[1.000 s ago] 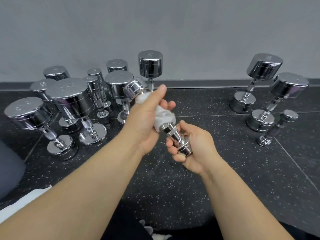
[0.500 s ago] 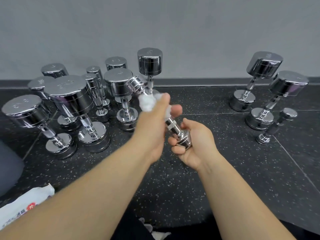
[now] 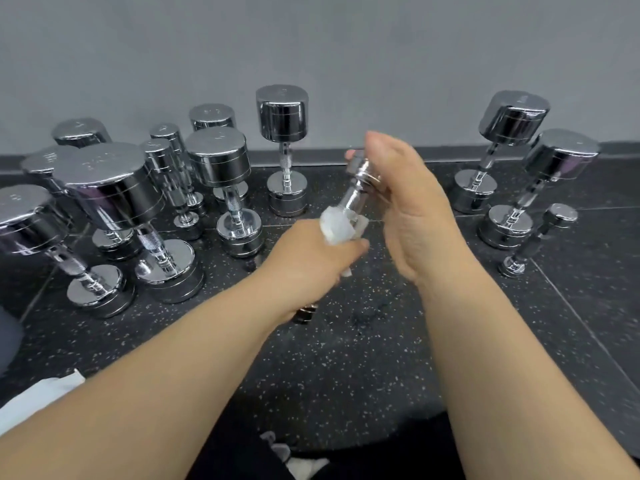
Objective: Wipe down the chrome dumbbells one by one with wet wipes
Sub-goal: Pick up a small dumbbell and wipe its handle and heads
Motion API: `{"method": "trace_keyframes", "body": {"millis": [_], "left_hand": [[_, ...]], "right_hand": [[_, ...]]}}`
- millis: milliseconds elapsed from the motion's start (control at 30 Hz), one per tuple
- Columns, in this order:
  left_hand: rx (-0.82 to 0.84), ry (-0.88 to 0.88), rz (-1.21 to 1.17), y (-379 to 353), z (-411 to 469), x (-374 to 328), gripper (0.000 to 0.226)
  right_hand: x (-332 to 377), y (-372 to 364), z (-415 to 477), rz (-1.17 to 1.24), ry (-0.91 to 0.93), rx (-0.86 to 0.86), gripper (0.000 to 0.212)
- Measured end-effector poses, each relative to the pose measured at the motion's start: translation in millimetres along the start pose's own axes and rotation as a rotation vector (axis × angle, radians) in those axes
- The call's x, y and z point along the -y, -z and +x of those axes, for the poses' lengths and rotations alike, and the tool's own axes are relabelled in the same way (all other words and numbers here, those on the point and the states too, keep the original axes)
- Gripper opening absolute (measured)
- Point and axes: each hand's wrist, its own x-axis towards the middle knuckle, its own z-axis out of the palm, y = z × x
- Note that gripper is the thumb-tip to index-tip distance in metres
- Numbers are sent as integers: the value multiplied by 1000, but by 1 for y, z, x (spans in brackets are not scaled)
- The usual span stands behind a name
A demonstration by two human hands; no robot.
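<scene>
— What do we have nearest us?
— A white packet lying on the black speckled floor at the lower left. It is partly cut off by the frame edge and the left forearm.

— And the hands?
— We see the left hand clenched round a wet wipe, which is wrapped about the handle of a small dumbbell. The right hand grasps the upper head of that same dumbbell, thumb pointing up.

— So where does it sit?
— Off the floor, between the two hands, tilted with its top end leaning right. We can make out its lower head just under the left wrist.

— Farther out?
— On the left we see a crowd of chrome dumbbells standing on end, close together, the large ones in front. A tall dumbbell stands on end by the skirting, behind the hands. On the right are two large dumbbells on end and, just beside them, a little dark-handled dumbbell. Behind everything we have the grey wall.
</scene>
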Motion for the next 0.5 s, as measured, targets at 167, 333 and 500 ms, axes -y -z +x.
{"method": "trace_keyframes", "body": {"millis": [167, 333, 500], "left_hand": [[328, -114, -34, -13, 1, -5, 6], [468, -140, 347, 2, 1, -6, 59], [495, -103, 475, 2, -1, -12, 32]], "right_hand": [[-6, 5, 1, 167, -76, -65, 17], [8, 28, 10, 472, -42, -88, 17], [-1, 35, 10, 613, -79, -187, 24]]}}
